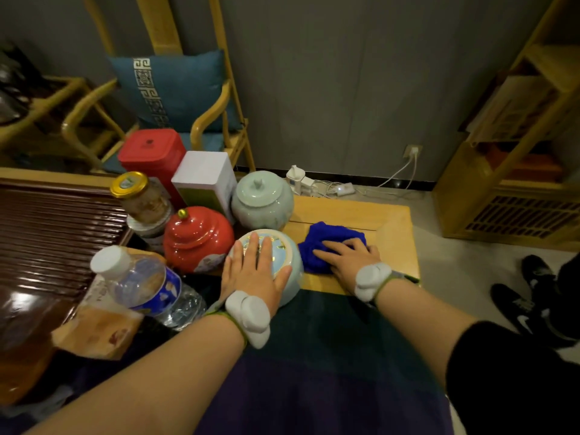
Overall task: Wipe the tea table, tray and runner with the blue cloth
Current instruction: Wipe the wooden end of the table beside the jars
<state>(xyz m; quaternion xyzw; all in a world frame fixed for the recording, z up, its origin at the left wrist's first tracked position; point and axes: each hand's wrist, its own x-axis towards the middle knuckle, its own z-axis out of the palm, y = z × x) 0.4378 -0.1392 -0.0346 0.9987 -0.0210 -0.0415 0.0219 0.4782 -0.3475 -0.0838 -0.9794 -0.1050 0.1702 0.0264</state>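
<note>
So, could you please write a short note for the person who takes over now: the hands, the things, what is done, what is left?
Left hand: open, flat on the pale blue jar.
Right hand: pressing the blue cloth on the bare tea table at its right end.
Tray: far left. Runner: near edge, under the jars.
Done: cannot tell.
Left: probably the table under the jars, tray, runner.

Three lidded ceramic jars [262, 199], two tins [205, 180], one water bottle [144, 287], one blue cloth [329, 243].
</note>
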